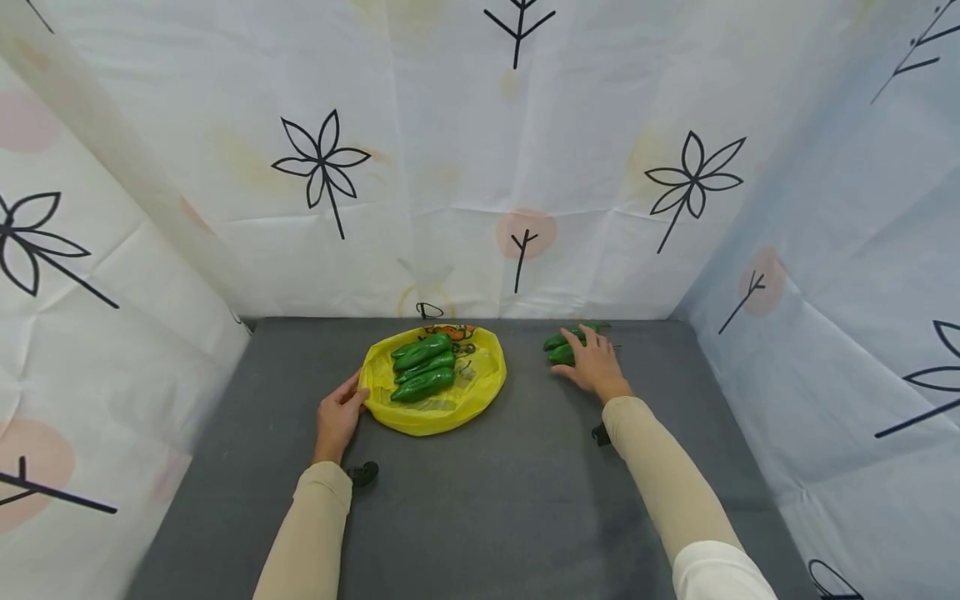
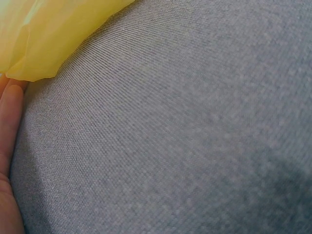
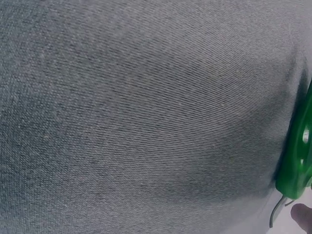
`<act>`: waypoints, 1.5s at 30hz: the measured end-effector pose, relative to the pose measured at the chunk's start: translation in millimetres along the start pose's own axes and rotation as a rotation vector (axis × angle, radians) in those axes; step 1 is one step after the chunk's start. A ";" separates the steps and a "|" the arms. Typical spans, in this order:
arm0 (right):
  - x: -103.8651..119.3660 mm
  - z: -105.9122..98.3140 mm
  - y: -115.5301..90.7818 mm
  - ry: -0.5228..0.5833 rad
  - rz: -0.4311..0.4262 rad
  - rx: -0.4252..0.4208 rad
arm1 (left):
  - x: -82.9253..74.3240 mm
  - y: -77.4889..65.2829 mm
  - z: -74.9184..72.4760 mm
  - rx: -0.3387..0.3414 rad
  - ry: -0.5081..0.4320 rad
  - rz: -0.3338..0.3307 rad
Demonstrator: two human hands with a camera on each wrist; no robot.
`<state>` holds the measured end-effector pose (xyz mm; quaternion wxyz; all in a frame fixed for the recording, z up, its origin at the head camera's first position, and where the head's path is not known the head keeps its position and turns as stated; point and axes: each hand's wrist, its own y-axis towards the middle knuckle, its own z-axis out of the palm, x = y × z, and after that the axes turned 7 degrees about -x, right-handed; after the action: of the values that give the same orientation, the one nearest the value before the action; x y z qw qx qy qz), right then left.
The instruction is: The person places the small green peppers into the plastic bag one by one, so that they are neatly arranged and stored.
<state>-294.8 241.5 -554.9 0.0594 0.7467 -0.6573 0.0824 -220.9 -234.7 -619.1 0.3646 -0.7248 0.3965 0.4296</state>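
A yellow plastic bag [image 1: 483, 387] lies with its mouth spread wide on the grey table, left of centre in the head view. Several green peppers [image 1: 423, 385] are stacked side by side in it. My left hand [image 1: 337, 423] pinches the bag's left rim, thumb on the near side; the left wrist view shows the bag's edge [image 2: 44, 39] above a finger [image 2: 10, 122]. Over at the right, my right hand [image 1: 596, 367] reaches over green peppers [image 1: 561, 353] with fingers spread, partly covering them. In the right wrist view a glossy pepper [image 3: 294, 170] with its stem lies near a fingertip [image 3: 303, 217].
The grey cloth-covered table [image 1: 480, 517] runs back to a white patterned curtain [image 1: 442, 192]. Similar curtains stand along the left and right sides. Dark wrist camera parts [image 1: 364, 474] show beside the sleeves.
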 end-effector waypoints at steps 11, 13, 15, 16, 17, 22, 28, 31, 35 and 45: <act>-8.1 2.1 -6.0 -0.007 -0.010 -0.035 | 1.3 0.5 1.2 0.005 -0.011 0.002; -8.8 0.3 -7.3 -0.013 -0.008 -0.040 | 1.4 0.5 1.4 0.002 -0.012 0.003; -9.1 -1.3 -8.5 -0.011 0.000 -0.046 | 1.2 0.2 1.4 -0.002 -0.011 0.004; -9.3 -1.8 -8.9 -0.011 0.003 -0.047 | 1.0 0.1 1.3 -0.005 -0.009 0.005; -9.2 -2.1 -9.4 -0.009 0.007 -0.047 | 0.8 -0.1 1.2 -0.007 -0.007 0.006; -9.0 -1.4 -11.9 -0.016 0.023 -0.046 | 0.2 -0.4 0.9 -0.010 0.006 0.008; -8.4 3.1 -17.9 -0.022 0.027 -0.063 | -1.1 -0.9 1.0 0.005 0.024 -0.002; -7.9 6.2 -20.5 0.018 0.041 -0.080 | -0.9 -0.1 1.1 0.005 0.019 -0.002; -8.0 11.6 -22.9 0.078 0.053 -0.102 | -0.9 1.4 1.0 -0.001 0.013 0.010; -3.1 20.0 -30.7 0.216 0.074 -0.123 | -0.4 0.8 -1.1 0.003 0.001 0.008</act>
<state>-263.8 244.5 -574.5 0.1722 0.7038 -0.6779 0.1241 -221.4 -235.9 -618.4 0.3639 -0.7228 0.4003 0.4300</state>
